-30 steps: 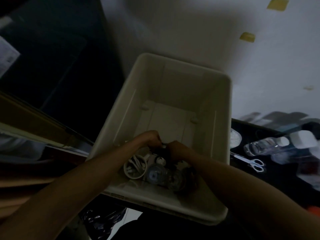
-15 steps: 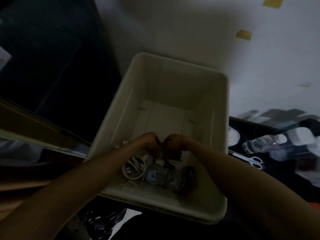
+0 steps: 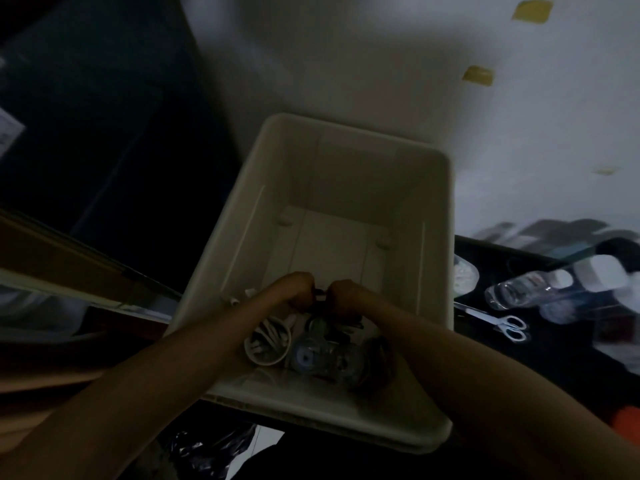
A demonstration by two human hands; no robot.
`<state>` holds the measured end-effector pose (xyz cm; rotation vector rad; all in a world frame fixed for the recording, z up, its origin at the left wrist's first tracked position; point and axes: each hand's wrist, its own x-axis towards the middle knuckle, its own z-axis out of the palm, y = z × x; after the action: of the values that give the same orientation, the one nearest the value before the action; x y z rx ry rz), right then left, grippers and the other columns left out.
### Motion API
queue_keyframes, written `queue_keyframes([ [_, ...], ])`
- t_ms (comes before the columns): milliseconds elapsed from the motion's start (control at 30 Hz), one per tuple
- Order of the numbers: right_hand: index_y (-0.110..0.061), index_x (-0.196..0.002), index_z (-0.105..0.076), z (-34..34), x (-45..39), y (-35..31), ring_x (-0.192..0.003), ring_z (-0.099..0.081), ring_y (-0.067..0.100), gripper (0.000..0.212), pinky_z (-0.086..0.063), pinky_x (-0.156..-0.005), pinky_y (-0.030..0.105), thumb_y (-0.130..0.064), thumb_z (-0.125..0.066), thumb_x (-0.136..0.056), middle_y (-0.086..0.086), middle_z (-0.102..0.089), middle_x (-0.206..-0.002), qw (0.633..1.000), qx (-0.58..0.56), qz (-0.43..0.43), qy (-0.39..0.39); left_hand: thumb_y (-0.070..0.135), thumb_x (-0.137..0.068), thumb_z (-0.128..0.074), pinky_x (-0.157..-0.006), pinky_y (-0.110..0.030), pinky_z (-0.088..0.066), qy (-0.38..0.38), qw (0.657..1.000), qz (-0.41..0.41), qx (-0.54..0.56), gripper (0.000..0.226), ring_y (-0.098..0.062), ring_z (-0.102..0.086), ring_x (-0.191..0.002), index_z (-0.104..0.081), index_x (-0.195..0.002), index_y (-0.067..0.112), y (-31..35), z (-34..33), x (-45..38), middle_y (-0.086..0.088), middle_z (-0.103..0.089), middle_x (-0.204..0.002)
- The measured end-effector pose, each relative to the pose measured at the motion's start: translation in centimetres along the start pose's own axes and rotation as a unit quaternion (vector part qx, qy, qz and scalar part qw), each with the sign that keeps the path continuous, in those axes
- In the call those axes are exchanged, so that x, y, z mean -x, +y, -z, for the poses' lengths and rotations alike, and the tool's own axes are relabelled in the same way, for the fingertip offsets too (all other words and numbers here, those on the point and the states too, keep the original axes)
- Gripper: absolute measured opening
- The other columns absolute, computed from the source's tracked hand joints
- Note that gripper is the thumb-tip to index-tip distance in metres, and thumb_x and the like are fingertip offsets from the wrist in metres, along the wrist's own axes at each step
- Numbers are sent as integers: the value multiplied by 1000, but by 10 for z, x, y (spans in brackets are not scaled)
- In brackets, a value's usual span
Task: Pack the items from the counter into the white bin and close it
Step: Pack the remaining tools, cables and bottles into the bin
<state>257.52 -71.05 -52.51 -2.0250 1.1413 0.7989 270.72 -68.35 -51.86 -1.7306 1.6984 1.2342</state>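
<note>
The white bin stands open in the middle of the dim head view. Both my hands reach down into its near half. My left hand and my right hand are curled side by side and together grip a small dark object between them; what it is cannot be made out. Below them on the bin floor lie a coiled white cable, a clear plastic bottle on its side and other dark items.
To the right, on the dark counter, lie white-handled scissors, a clear bottle with a white cap, a white block and a round clear container. A wall stands behind the bin, dark furniture to the left.
Both hands have risen slightly and drawn closer together inside the bin, still holding the dark object. The bin and counter items have not moved.
</note>
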Motion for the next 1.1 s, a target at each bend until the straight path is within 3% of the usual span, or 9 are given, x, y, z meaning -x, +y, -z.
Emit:
queue_keyframes([
  [67, 3, -117, -60, 16, 15, -2, -77, -53, 21, 38, -39, -58, 26, -29, -52, -99, 20, -61, -123, 1000, 18, 1, 0, 28, -86, -69, -68, -25, -42, 4, 1000, 12, -18, 39, -17, -55, -83, -68, -117, 5, 1, 5, 5, -15, -69, -112],
  [133, 0, -119, -59, 33, 44, -3, -88, -58, 25, 30, -44, -65, 26, -20, -47, -100, 18, -60, -124, 998, 43, 8, 36, 26, -83, -71, -69, -27, -46, 11, 1000, 14, -26, 35, -19, -61, -85, -70, -111, 4, 6, 17, 20, -13, -69, -113],
  [233, -17, -115, -63, 46, 106, 7, -96, -62, 17, 22, -51, -79, 30, -24, -49, -99, 3, -65, -114, 979, -22, 71, 188, 19, -80, -73, -77, -27, -52, 99, 993, -58, 21, 29, -22, -66, -96, -69, -107, 9, 16, 36, 57, -7, -70, -107],
  [300, -25, -109, -64, 43, 154, 20, -88, -65, 1, 14, -52, -78, 18, -25, -54, -98, -11, -68, -100, 933, -188, 121, 282, 22, -78, -77, -81, -34, -55, 208, 963, -118, 124, 24, -17, -66, -89, -67, -98, 16, 28, 38, 90, -1, -71, -98],
  [367, -24, -103, -65, 36, 201, 33, -83, -69, 1, 12, -55, -75, 17, -18, -58, -96, -9, -71, -90, 870, -335, 155, 326, 26, -79, -77, -77, -34, -56, 293, 916, -161, 223, 17, -8, -66, -81, -67, -92, 23, 48, 31, 117, 7, -70, -87],
  [433, -17, -101, -67, 28, 231, 47, -80, -71, 10, 12, -57, -73, 23, -10, -60, -94, -3, -72, -89, 817, -424, 158, 356, 30, -82, -75, -73, -25, -55, 312, 888, -191, 279, 11, -1, -65, -76, -66, -88, 29, 75, 23, 139, 12, -69, -81],
  [533, -12, -101, -66, 16, 255, 76, -81, -71, 13, 12, -57, -76, 23, -7, -61, -92, 0, -72, -92, 782, -471, 120, 391, 29, -86, -71, -68, -18, -53, 312, 866, -246, 303, 6, -2, -66, -74, -65, -87, 31, 124, 14, 164, 13, -68, -78],
  [800, -21, -97, -69, -47, 293, 186, -83, -71, 8, 12, -57, -79, 26, -12, -66, -90, -6, -74, -91, 762, -492, 13, 422, 29, -86, -70, -65, -17, -49, 273, 879, -300, 252, 7, -2, -62, -70, -64, -87, 31, 238, -13, 153, 13, -67, -78],
  [1100, -25, -93, -68, -91, 285, 310, -78, -68, 0, 10, -52, -73, 13, -19, -71, -87, -9, -73, -84, 805, -441, -6, 396, 38, -87, -68, -76, -23, -56, 227, 930, -184, 223, 7, 3, -63, -79, -63, -87, 34, 316, -71, 76, 15, -68, -84],
])
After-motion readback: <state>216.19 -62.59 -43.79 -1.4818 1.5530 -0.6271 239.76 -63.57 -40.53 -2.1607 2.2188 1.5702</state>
